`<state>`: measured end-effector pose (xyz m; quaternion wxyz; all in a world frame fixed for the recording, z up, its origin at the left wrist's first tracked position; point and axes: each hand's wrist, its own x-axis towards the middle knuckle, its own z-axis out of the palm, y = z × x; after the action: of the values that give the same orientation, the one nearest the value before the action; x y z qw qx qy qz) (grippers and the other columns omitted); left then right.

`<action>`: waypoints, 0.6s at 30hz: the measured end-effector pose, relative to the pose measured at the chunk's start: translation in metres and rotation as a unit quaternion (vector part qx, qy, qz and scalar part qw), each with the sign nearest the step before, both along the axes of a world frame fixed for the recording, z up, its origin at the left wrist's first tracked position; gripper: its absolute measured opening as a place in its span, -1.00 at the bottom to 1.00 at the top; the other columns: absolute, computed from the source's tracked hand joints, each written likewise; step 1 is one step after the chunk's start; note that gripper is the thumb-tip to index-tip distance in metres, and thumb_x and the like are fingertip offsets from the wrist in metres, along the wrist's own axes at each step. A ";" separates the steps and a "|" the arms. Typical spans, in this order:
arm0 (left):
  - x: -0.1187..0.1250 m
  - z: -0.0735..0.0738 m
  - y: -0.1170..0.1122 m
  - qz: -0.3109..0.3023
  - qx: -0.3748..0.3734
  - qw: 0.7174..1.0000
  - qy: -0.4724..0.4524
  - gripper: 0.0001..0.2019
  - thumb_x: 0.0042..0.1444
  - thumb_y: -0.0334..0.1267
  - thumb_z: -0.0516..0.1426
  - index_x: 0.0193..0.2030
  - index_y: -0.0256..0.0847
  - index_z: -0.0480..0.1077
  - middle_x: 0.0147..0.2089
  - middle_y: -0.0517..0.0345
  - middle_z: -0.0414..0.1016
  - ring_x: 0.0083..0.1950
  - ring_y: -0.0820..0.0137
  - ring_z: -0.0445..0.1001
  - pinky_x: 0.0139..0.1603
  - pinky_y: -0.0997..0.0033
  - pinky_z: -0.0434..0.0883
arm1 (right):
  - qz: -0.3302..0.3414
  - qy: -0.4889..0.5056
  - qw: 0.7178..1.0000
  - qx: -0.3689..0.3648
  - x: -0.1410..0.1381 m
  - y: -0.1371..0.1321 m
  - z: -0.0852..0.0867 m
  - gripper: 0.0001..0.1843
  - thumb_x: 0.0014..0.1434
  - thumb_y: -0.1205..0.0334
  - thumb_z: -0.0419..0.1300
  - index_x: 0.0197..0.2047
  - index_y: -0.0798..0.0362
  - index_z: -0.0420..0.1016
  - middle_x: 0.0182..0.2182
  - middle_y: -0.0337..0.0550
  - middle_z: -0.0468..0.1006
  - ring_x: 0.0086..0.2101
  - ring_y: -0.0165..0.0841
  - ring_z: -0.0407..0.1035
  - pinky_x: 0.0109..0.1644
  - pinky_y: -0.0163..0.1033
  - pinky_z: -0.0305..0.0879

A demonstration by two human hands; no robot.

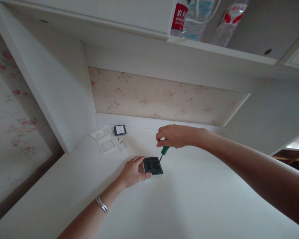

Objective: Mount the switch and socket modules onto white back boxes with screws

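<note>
— Where does the black-topped box (153,166) sit?
— On the white surface (201,202), lying flat, black face up and pale side showing below. The loose frame (107,145) and a socket (120,129) lie beyond it, to the left.

— And the hands?
— Both are busy. The left hand (133,172) grips the box from its left, thumb at the near edge and fingers at the far corner. The right hand (175,136) is curled round the green handle of a screwdriver (165,150), its shaft slanting down to the right part of the black face. Whether the tip sits in a screw is too small to tell.

— How would the box handle?
— Light and stiff, I'd judge, probably hard plastic. Smooth sides might let it skid or twist under the driver.

— Best hold?
— Across opposite outer sides, low down, with fingertips away from the tip. I'd avoid pressing on the moulded face; its small parts could be brittle.
</note>
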<state>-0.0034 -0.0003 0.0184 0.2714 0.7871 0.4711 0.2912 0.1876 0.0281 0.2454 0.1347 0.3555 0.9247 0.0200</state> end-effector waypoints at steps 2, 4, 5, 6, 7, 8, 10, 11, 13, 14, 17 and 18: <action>0.000 0.001 -0.001 -0.002 0.003 1.000 -0.003 -0.28 -0.13 0.13 0.23 0.18 -0.11 0.26 0.18 0.05 0.32 0.17 0.14 0.28 0.19 0.24 0.20 | -0.005 -0.004 1.000 0.005 0.000 0.001 -0.001 -0.53 0.19 -0.15 -0.01 -0.31 0.05 0.53 -0.28 -0.03 0.51 -0.26 -0.23 0.40 -0.22 -0.22 0.20; 0.000 0.002 -0.001 -0.002 0.004 1.000 -0.006 -0.28 -0.13 0.12 0.23 0.18 -0.11 0.26 0.17 0.05 0.32 0.17 0.14 0.28 0.19 0.23 0.20 | -0.024 -0.004 1.000 -0.006 0.001 0.002 -0.001 -0.48 0.15 -0.23 -0.01 -0.30 0.04 0.53 -0.27 -0.03 0.50 -0.27 -0.22 0.40 -0.25 -0.21 0.20; 0.000 0.002 -0.001 -0.002 0.003 1.000 -0.006 -0.28 -0.13 0.12 0.23 0.18 -0.10 0.26 0.17 0.05 0.32 0.17 0.14 0.28 0.19 0.23 0.20 | -0.032 -0.006 0.999 -0.022 0.002 0.002 -0.002 -0.49 0.12 -0.23 0.02 -0.24 0.03 0.52 -0.25 -0.04 0.50 -0.28 -0.22 0.41 -0.27 -0.22 0.21; 0.000 0.003 -0.001 0.000 0.000 1.000 -0.005 -0.29 -0.13 0.11 0.23 0.18 -0.10 0.26 0.17 0.05 0.32 0.17 0.13 0.27 0.19 0.23 0.20 | -0.037 -0.007 0.999 -0.039 0.002 0.002 -0.002 -0.52 0.09 -0.20 0.08 -0.17 0.02 0.49 -0.21 -0.05 0.49 -0.30 -0.24 0.42 -0.28 -0.23 0.21; 0.000 0.003 -0.002 0.001 -0.004 1.000 -0.004 -0.29 -0.13 0.11 0.24 0.17 -0.09 0.26 0.17 0.05 0.32 0.18 0.13 0.27 0.19 0.22 0.20 | -0.039 -0.006 0.998 -0.055 0.003 0.001 -0.002 -0.54 0.05 -0.13 0.15 -0.10 0.00 0.45 -0.18 -0.06 0.48 -0.33 -0.27 0.42 -0.31 -0.25 0.22; 0.000 0.004 -0.002 0.002 -0.007 1.000 -0.002 -0.30 -0.13 0.10 0.24 0.17 -0.09 0.26 0.17 0.05 0.32 0.18 0.13 0.27 0.19 0.22 0.19 | -0.040 -0.006 0.997 -0.070 0.003 0.001 -0.002 -0.53 0.02 -0.05 0.21 -0.04 -0.01 0.40 -0.14 -0.06 0.47 -0.37 -0.32 0.43 -0.34 -0.27 0.22; 0.000 0.004 -0.002 0.004 -0.010 1.000 -0.001 -0.31 -0.13 0.09 0.24 0.17 -0.08 0.27 0.18 0.06 0.32 0.18 0.13 0.27 0.20 0.22 0.19 | -0.052 -0.014 0.995 -0.088 0.003 0.000 -0.001 -0.55 0.00 0.07 0.22 -0.02 -0.02 0.35 -0.15 -0.08 0.47 -0.50 -0.41 0.40 -0.42 -0.29 0.20; 0.000 0.004 -0.002 0.004 -0.009 1.000 -0.001 -0.31 -0.13 0.10 0.24 0.17 -0.09 0.27 0.18 0.06 0.32 0.18 0.14 0.28 0.19 0.23 0.20 | -0.068 -0.025 0.993 -0.090 0.002 0.000 0.000 -0.59 0.02 0.08 0.19 -0.04 -0.01 0.35 -0.21 -0.09 0.49 -0.56 -0.44 0.37 -0.46 -0.29 0.18; 0.000 0.003 -0.001 0.001 -0.001 1.000 -0.002 -0.30 -0.12 0.11 0.23 0.17 -0.11 0.27 0.17 0.07 0.33 0.17 0.15 0.29 0.19 0.25 0.21 | -0.109 -0.042 0.990 -0.079 0.001 0.001 0.000 -0.58 0.05 -0.02 0.14 -0.07 0.01 0.35 -0.31 -0.12 0.51 -0.64 -0.45 0.32 -0.51 -0.28 0.15; 0.000 0.002 -0.001 -0.001 0.004 1.000 -0.001 -0.30 -0.12 0.11 0.23 0.17 -0.12 0.27 0.16 0.06 0.33 0.16 0.15 0.29 0.18 0.26 0.21 | -0.121 -0.037 0.990 -0.065 0.001 0.002 0.000 -0.51 0.03 -0.09 0.15 -0.04 0.01 0.33 -0.31 -0.11 0.51 -0.64 -0.44 0.32 -0.51 -0.27 0.15; -0.001 0.001 0.000 -0.002 0.009 1.000 0.002 -0.29 -0.12 0.12 0.23 0.17 -0.12 0.26 0.16 0.06 0.33 0.17 0.15 0.29 0.18 0.26 0.21 | -0.080 0.005 0.996 -0.047 0.001 0.005 -0.001 -0.35 -0.07 -0.06 0.25 0.07 -0.05 0.24 -0.15 -0.06 0.48 -0.52 -0.39 0.39 -0.42 -0.26 0.20; -0.001 0.001 0.000 -0.001 0.007 1.000 0.003 -0.29 -0.12 0.12 0.23 0.17 -0.12 0.26 0.17 0.06 0.32 0.17 0.15 0.28 0.19 0.26 0.21 | -0.052 0.010 0.997 -0.055 0.001 0.005 -0.001 -0.40 -0.07 0.02 0.26 0.06 -0.08 0.26 -0.12 -0.08 0.47 -0.46 -0.37 0.41 -0.38 -0.27 0.21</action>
<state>-0.0040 -0.0007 0.0195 0.2648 0.7905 0.4688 0.2919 0.1889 0.0334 0.2441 0.1457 0.3951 0.9061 -0.0409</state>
